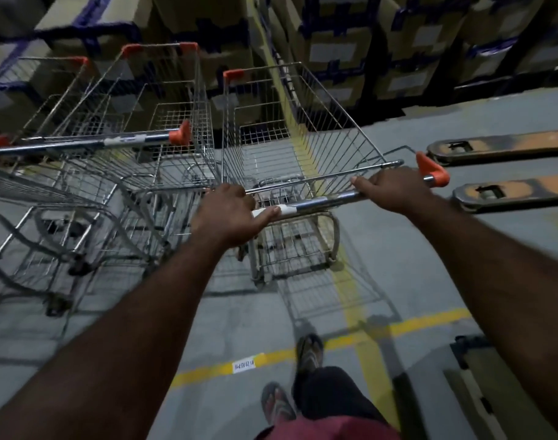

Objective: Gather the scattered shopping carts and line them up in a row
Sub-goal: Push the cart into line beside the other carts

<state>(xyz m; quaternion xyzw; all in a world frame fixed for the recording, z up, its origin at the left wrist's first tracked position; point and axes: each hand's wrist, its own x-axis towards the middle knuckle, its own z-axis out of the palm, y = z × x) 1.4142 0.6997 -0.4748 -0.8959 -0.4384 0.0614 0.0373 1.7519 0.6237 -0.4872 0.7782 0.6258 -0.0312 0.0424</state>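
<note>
The handle bar [322, 202] of the shopping cart [334, 131] is gripped by the left hand [226, 211] and right hand [393, 192], fingers curled round it; the basket lies just ahead of the fingers; the parked carts [201, 147] stand close to their left. An even push is advised, so that the cart runs parallel and its handle is brought level with the neighbour's; the pallet forks [509, 147] right of the fingers are to be avoided.

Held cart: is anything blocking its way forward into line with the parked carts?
Nothing visible. Left hand and right hand grip the held cart; floor ahead looks bare up to the stacked boxes. Parked carts sit left, pallet-jack forks right.
</note>
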